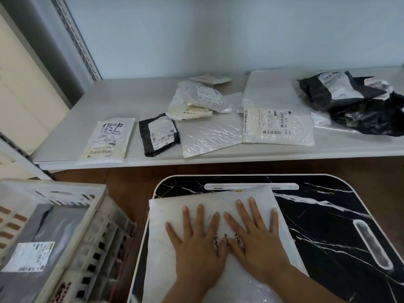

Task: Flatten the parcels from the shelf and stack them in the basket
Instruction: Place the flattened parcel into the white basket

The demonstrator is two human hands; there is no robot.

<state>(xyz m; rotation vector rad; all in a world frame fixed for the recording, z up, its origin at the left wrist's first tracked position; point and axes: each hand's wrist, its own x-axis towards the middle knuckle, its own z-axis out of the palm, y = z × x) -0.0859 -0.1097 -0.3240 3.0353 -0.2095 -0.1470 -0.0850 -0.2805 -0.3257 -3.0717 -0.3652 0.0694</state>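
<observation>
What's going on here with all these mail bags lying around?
A person is flattening parcels. Both hands, left hand and right hand, press flat with spread fingers on a white parcel lying on a black marble-patterned tray. Further parcels wait on the white shelf behind, among them a small black parcel and a large white one. In the basket at the left, a grey parcel with a label already lies.
</observation>
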